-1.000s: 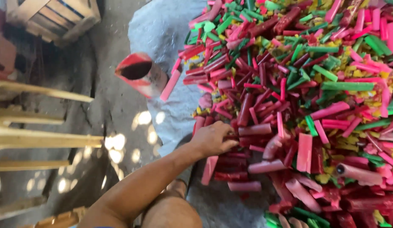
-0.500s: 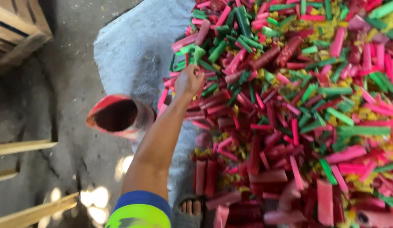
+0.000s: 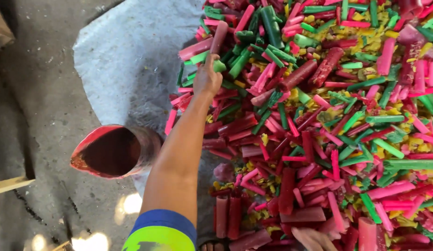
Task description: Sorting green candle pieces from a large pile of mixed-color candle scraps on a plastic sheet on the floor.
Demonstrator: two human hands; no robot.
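A big heap of wax sticks (image 3: 319, 125) in pink, red and green, with yellow crumbs among them, fills the right of the head view. My left arm stretches up from a blue and yellow-green sleeve (image 3: 160, 232). At the heap's upper left edge, my left hand (image 3: 208, 76) is closed around the lower end of a dull pink stick (image 3: 219, 36) that points away from me. A short green piece (image 3: 220, 66) lies by its fingers. Only part of my right hand (image 3: 314, 239) shows at the bottom edge, resting on red sticks; its grip is hidden.
A round bucket (image 3: 112, 151) with a red-stained rim and dark inside stands on the concrete floor, left of my forearm. A grey sheet (image 3: 128, 60) lies under the heap. The end of a wooden plank (image 3: 9, 185) shows at the left edge.
My left hand has moved from the heap's near edge up along its left side and has closed on a pink stick. The view has shifted; the wooden crate is out of sight.
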